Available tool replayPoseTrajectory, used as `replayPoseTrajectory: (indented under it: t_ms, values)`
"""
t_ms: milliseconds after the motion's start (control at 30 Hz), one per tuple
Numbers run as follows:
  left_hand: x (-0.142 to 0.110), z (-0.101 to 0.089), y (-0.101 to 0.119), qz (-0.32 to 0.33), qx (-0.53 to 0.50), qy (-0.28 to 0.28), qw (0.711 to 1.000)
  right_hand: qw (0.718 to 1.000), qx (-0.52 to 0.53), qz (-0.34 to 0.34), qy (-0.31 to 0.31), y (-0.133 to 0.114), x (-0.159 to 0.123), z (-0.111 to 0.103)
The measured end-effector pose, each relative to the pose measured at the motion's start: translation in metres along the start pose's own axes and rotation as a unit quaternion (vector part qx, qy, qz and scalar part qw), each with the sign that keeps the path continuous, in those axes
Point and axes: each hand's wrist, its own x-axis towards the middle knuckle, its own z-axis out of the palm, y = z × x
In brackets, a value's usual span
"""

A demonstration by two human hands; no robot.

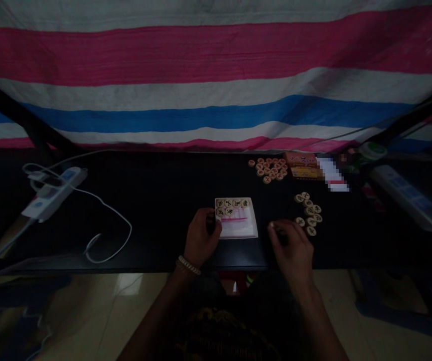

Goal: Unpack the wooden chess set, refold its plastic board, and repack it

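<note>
A shallow white box lies on the black table, with pink lines on its bottom. Several wooden xiangqi pieces with black characters sit in rows along its far side. My left hand is closed on the box's left edge, thumb over the rim. To the right of the box, my right hand is pinched just above the table. A small pale spot shows at its fingertips; I cannot make out what it is. Beyond that hand lies a loose group of black-marked pieces.
Red-marked pieces cluster at the back, beside an orange-red carton. A white power strip with looping cables stands on the left, another power strip on the right. Striped sheeting hangs behind the table.
</note>
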Motion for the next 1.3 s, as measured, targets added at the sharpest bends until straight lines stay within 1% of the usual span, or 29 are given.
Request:
replayPoseTrajectory:
  t_ms: [67, 133, 233, 300, 367, 467, 533, 600, 667, 733, 767, 833, 933, 1033, 1100, 1200, 1300]
  values:
    - [0.000, 0.000, 0.000, 0.001, 0.002, 0.000, 1.000, 0.998, 0.046, -0.031, -0.023, -0.019, 0.011, 0.010]
    - [0.001, 0.000, 0.001, 0.001, 0.003, 0.001, 1.000, 0.992, 0.076, -0.062, -0.073, -0.033, 0.022, 0.025]
    - [0.001, -0.001, 0.003, 0.001, 0.005, 0.002, 1.000, 0.986, 0.063, -0.074, -0.136, -0.046, 0.035, 0.047]
    - [0.002, -0.001, 0.003, 0.001, 0.006, 0.001, 1.000, 0.984, 0.048, -0.068, -0.155, -0.050, 0.037, 0.055]
    - [0.002, -0.001, 0.003, 0.001, 0.004, 0.000, 1.000, 0.985, 0.054, -0.070, -0.145, -0.049, 0.033, 0.053]
    - [0.001, -0.001, 0.003, -0.003, 0.001, 0.000, 1.000, 0.992, 0.047, -0.071, -0.089, -0.034, 0.023, 0.033]
    - [0.001, -0.001, 0.003, -0.004, 0.000, -0.002, 1.000, 0.998, -0.002, -0.048, -0.031, -0.013, 0.017, 0.015]
    - [0.001, -0.001, 0.004, -0.001, -0.002, -0.002, 1.000, 0.997, -0.076, -0.015, 0.016, 0.013, 0.014, 0.001]
    - [0.001, -0.002, 0.004, 0.001, -0.004, 0.000, 1.000, 0.989, -0.145, 0.007, 0.020, 0.039, 0.013, -0.008]
    - [0.001, -0.002, 0.005, 0.000, -0.004, 0.000, 1.000, 0.984, -0.176, 0.012, -0.006, 0.057, 0.012, -0.010]
    - [0.001, -0.002, 0.005, 0.000, -0.003, 0.001, 1.000, 0.984, -0.176, 0.011, -0.017, 0.062, 0.012, -0.009]
    - [0.001, -0.001, 0.004, 0.000, 0.001, 0.002, 1.000, 0.987, -0.156, 0.008, -0.029, 0.064, 0.012, -0.006]
    - [0.001, -0.001, 0.003, 0.004, 0.003, 0.005, 1.000, 0.993, -0.107, 0.015, -0.036, 0.052, 0.015, -0.002]
    - [0.001, 0.000, 0.002, 0.007, 0.004, 0.008, 1.000, 0.998, -0.043, 0.020, -0.030, 0.028, 0.021, 0.001]
    - [0.002, -0.001, 0.001, 0.009, 0.005, 0.008, 1.000, 0.999, 0.006, -0.004, -0.035, 0.010, 0.027, 0.004]
    - [0.002, -0.001, 0.002, 0.012, 0.004, 0.007, 1.000, 0.991, 0.063, -0.076, -0.091, -0.014, 0.036, 0.016]
    - [0.002, -0.001, 0.002, 0.014, 0.004, 0.009, 1.000, 0.980, 0.058, -0.117, -0.152, -0.025, 0.044, 0.033]
